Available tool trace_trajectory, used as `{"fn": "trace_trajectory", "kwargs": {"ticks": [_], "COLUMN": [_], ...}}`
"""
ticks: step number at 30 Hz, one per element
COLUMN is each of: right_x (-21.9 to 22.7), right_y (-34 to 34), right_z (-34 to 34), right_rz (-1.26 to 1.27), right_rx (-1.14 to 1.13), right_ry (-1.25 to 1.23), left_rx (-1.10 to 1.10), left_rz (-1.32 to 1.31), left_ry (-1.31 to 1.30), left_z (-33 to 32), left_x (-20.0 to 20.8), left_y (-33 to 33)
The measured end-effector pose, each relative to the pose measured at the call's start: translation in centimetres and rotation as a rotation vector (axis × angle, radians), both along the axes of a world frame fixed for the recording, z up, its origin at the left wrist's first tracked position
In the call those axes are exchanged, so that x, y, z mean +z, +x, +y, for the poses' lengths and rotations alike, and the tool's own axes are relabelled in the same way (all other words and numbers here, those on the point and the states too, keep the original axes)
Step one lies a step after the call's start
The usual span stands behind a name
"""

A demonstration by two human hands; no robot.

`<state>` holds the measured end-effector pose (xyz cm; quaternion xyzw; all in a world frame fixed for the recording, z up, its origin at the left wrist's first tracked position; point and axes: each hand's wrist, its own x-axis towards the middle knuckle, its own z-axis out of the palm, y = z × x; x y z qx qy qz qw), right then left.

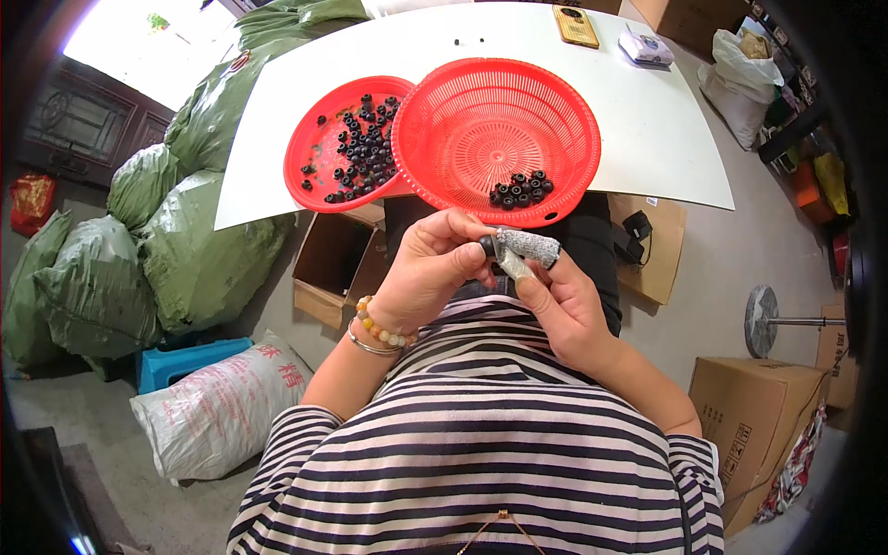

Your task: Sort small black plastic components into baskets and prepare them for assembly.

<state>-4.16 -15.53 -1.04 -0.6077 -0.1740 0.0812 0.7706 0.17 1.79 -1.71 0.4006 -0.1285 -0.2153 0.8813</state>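
My left hand (pixel 430 264) pinches a small round black part (pixel 487 245) between thumb and fingers, just in front of my body. My right hand (pixel 572 305) grips a short tool with a whitish wrapped handle (pixel 513 265), its end against or very near the black part. A grey knitted finger sleeve (pixel 529 244) covers a finger of that hand. Just beyond my hands stands a red plastic colander (pixel 444 111), with several black parts (pixel 523 191) gathered at its near side. To its left, a red round tray (pixel 303 139) carries many more black parts (pixel 370 153).
The white table (pixel 518 28) bears a yellow phone-like object (pixel 576 27), a small white-and-purple packet (pixel 646 46) and two tiny dark bits. Green sacks (pixel 199 259) and a white sack (pixel 227 402) lie left. Cardboard boxes (pixel 754 416) stand right, and an open box (pixel 324 301) is under the table edge.
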Motion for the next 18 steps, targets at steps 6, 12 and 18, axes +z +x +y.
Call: {"fn": "trace_trajectory", "kwargs": {"ticks": [6,12,18], "right_x": [0.4,0.6,0.3], "right_y": [0.2,0.2,0.1], "right_z": [-1.1,-0.6,-0.5], "right_rz": [0.278,0.236,0.069], "right_rx": [0.054,0.004,0.005], "right_ry": [0.177,0.185,0.096], "left_rx": [-0.044,-0.084,-0.079], "left_rz": [0.056,0.081,0.129], "left_ry": [-0.007,0.024,0.025], "left_z": [-0.2,-0.4,-0.4], "left_x": [0.3,0.3,0.1], "left_y": [0.0,-0.2,-0.2]}}
